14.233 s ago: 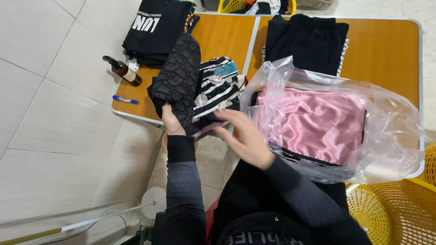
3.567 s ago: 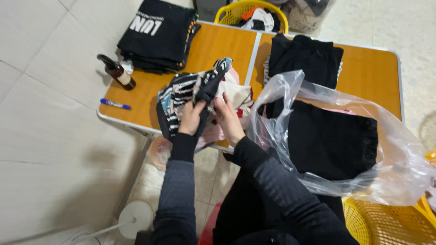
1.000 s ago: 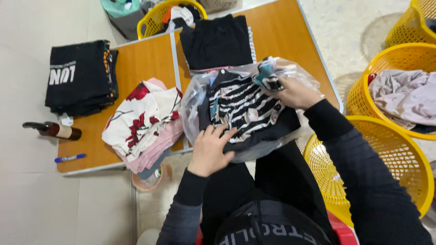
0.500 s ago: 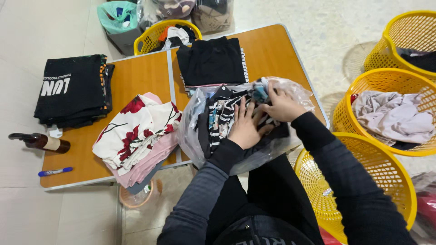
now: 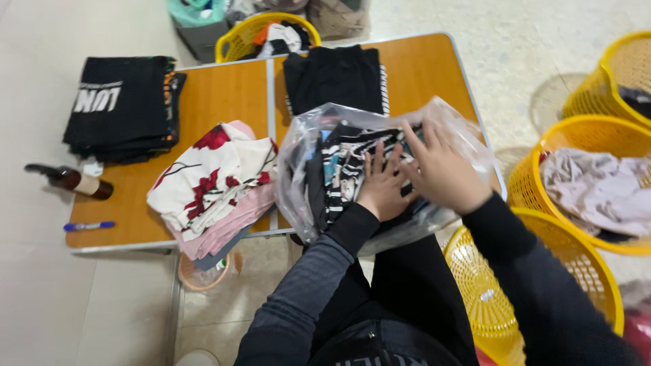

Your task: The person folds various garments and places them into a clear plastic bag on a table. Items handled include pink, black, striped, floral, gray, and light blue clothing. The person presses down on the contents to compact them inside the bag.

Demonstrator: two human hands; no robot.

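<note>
A clear plastic bag (image 5: 302, 163) lies on the front right of the wooden table (image 5: 224, 95) with a black-and-white striped garment (image 5: 342, 166) inside it. My left hand (image 5: 381, 184) rests flat on the striped garment, fingers spread. My right hand (image 5: 441, 169) lies beside it on top of the bag and garment, fingers together and pressing down. Both forearms wear dark sleeves.
A floral white, red and pink garment pile (image 5: 213, 186) sits left of the bag. Folded black clothes (image 5: 333, 78) lie behind it, a black stack (image 5: 122, 108) far left, with a brown bottle (image 5: 74, 181) and blue pen (image 5: 88, 226). Yellow baskets (image 5: 502, 298) stand at my right.
The striped garment went from my hands into the plastic bag. My view shifted right. Both hands have come together on top of the bagged garment.
</note>
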